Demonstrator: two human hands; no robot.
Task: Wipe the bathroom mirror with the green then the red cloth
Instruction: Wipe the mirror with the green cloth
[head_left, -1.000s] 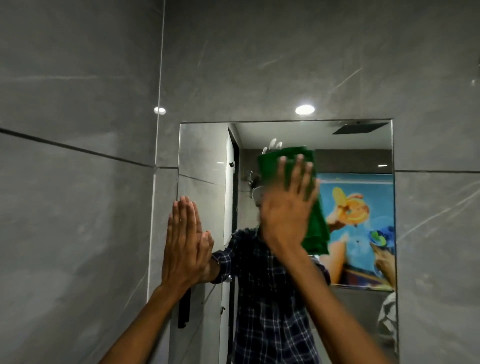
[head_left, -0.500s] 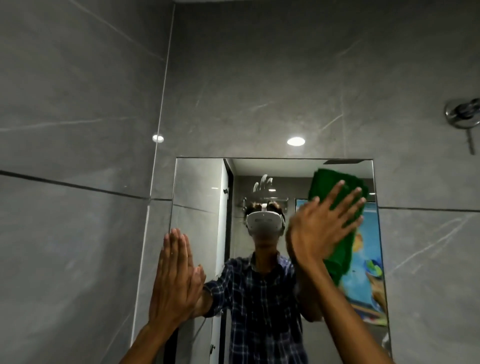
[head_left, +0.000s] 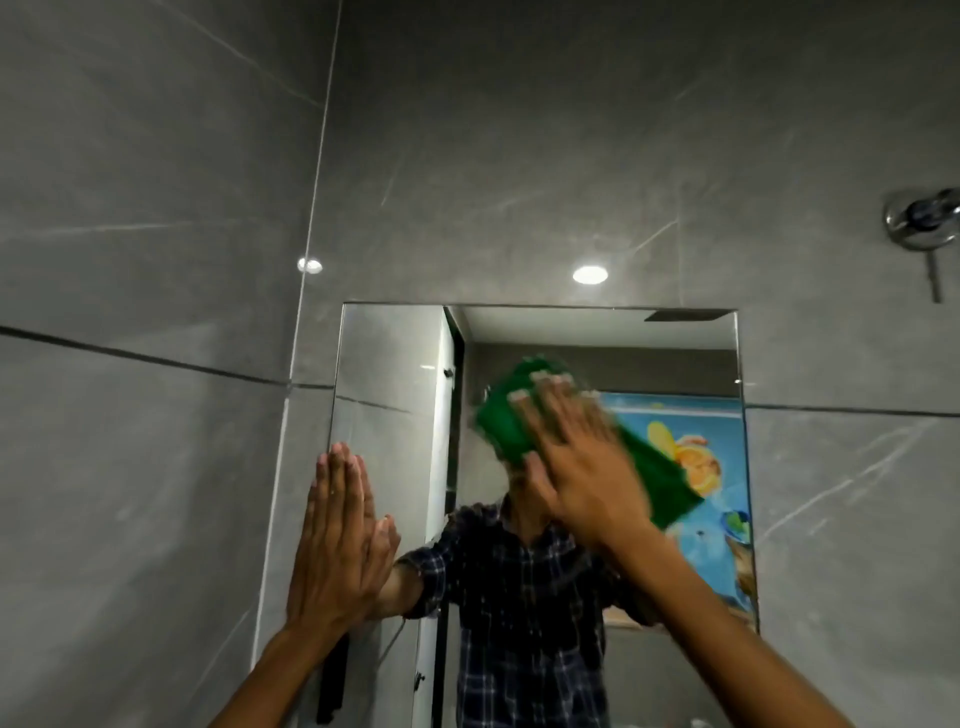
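Observation:
The rectangular mirror (head_left: 395, 364) hangs on the grey tiled wall ahead. My right hand (head_left: 582, 467) presses the green cloth (head_left: 506, 421) flat against the upper middle of the glass, fingers spread and blurred by motion. The cloth sticks out past my hand up-left and down-right. My left hand (head_left: 337, 530) rests flat on the mirror's left edge, fingers straight and together, holding nothing. The red cloth is not in view. The mirror reflects a person in a checked shirt.
Grey marble-look tiles (head_left: 156, 467) cover the side wall on the left, close to my left arm. A chrome shower fitting (head_left: 922, 221) sticks out of the wall at the upper right. The bottom of the mirror is cut off by the frame.
My right hand has swept the green cloth from the mirror's upper right back to its upper middle. The left hand has stayed flat on the left edge.

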